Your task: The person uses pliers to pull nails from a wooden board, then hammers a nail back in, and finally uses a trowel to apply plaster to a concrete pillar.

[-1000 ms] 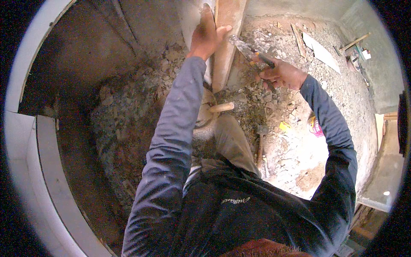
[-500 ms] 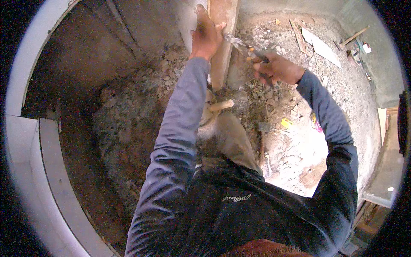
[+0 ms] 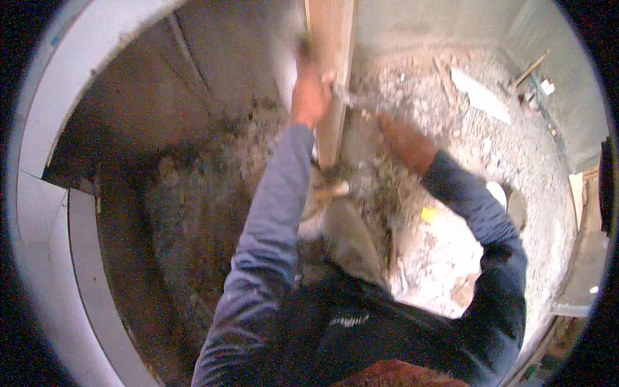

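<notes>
An upright wooden board [image 3: 335, 39] stands in front of me, pale-edged on its left side. My left hand [image 3: 309, 97] is closed on that left edge, with the thumb against the board's face; motion smears its fingertips. My right hand [image 3: 403, 138], blurred too, is closed around the handles of pliers [image 3: 350, 99]. Their metal end reaches left to the board beside my left thumb. Whether the jaws bite on anything cannot be made out. Below the board, a short wooden handle [image 3: 332, 190] sticks out by my knee [image 3: 345, 226].
Broken rubble covers the ground [image 3: 213, 187]. To the right lie a white flat panel [image 3: 480, 97], a wooden strip [image 3: 446, 80] and a small yellow piece [image 3: 428, 215]. A stick [image 3: 532, 68] leans by the far right wall. A pale curved-looking frame [image 3: 90, 264] borders the left.
The whole view has shifted, so the board's lower end shows lower down. My right hand and the pliers have come down and left, nearer the board. My left hand stays on the board.
</notes>
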Available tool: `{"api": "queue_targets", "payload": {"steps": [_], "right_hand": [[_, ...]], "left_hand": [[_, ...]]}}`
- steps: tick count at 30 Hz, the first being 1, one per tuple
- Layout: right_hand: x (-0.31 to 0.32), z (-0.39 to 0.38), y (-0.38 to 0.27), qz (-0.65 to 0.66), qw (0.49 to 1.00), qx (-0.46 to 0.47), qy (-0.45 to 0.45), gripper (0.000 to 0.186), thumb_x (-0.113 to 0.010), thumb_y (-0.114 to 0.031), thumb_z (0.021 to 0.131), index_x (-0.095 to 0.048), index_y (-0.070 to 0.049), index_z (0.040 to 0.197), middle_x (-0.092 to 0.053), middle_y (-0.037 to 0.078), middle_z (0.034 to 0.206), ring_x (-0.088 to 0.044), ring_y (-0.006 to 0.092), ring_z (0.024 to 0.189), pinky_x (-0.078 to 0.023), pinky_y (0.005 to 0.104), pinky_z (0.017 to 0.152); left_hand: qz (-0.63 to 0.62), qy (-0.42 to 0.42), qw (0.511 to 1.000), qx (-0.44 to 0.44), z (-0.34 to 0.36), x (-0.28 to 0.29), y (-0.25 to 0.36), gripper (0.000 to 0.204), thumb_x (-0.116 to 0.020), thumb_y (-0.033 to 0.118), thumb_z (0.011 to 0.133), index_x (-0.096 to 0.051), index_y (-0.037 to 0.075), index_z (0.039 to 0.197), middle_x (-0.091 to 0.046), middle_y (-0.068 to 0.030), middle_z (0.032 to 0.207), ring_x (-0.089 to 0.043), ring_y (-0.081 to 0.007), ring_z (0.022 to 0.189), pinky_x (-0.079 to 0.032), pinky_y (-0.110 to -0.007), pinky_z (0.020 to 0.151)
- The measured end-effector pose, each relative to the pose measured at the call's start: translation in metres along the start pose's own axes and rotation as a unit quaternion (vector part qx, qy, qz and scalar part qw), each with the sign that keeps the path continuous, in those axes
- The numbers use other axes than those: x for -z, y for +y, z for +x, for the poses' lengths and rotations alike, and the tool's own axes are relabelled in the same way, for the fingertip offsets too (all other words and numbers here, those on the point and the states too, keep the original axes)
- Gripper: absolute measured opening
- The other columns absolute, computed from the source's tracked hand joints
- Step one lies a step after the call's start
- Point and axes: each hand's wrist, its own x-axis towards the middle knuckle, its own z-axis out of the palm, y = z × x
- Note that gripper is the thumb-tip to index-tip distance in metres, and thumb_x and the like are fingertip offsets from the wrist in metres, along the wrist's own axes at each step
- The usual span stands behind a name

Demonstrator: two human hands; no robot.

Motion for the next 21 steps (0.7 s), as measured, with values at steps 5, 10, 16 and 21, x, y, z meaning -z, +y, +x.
{"api": "queue_targets", "payload": {"steps": [5,10,16,21], "right_hand": [[0.039,0.004,0.001,0.703,0.626,-0.258,-0.217,0.038,-0.058,-0.023,0.098,-0.046,-0.006,0.129,-0.062,0.013,0.110,-0.064,0.0268,0.089,-0.053,0.0397,0.078],[0.020,-0.002,-0.021,0.726,0.624,-0.232,-0.176,0.045,-0.060,-0.022,0.097,-0.043,-0.008,0.136,-0.064,0.009,0.101,-0.064,0.0220,0.087,-0.055,0.0368,0.075],[-0.004,-0.006,-0.011,-0.005,0.997,0.010,0.075,0.056,-0.056,-0.018,0.098,-0.030,-0.004,0.146,-0.061,0.030,0.106,-0.065,0.0419,0.090,-0.055,0.0464,0.076],[0.000,-0.012,-0.021,-0.065,0.994,-0.064,0.056,0.073,-0.060,-0.020,0.093,-0.019,-0.007,0.153,-0.053,0.033,0.124,-0.060,0.0446,0.102,-0.051,0.0532,0.079]], "left_hand": [[-0.020,-0.009,0.999,0.031,0.000,0.000,0.005,0.081,-0.063,0.013,0.091,-0.011,-0.011,0.149,-0.051,-0.0353,0.122,-0.057,-0.0455,0.111,-0.045,-0.046,0.097],[-0.057,-0.039,0.995,0.066,0.005,0.011,0.011,0.077,-0.061,0.008,0.091,-0.014,-0.013,0.147,-0.025,-0.0351,0.151,-0.035,-0.0438,0.138,-0.031,-0.043,0.116],[0.011,0.001,1.000,0.026,-0.007,0.000,0.008,0.081,-0.063,0.012,0.092,-0.011,-0.010,0.149,-0.058,-0.0310,0.099,-0.060,-0.0455,0.097,-0.047,-0.048,0.087],[-0.040,-0.009,0.998,0.047,-0.007,0.001,0.011,0.078,-0.063,0.012,0.091,-0.015,-0.011,0.148,-0.039,-0.0324,0.131,-0.040,-0.0437,0.124,-0.035,-0.044,0.105]]}}
